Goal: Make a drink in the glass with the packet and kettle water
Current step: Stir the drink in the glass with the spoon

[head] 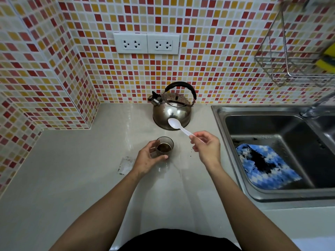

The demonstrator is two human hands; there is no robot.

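Now my left hand (147,161) is clamped around the glass (164,146); my right hand (206,146) pinches the white plastic spoon (178,126). I should lower it slowly and stir gently.

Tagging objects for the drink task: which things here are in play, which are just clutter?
In play: glass in left hand, spoon in right hand, kettle, packet.
Clutter: blue cloth in sink, sponge in rack, sockets.

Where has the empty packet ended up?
The packet lies flat on the counter, just left of the left hand holding the glass.
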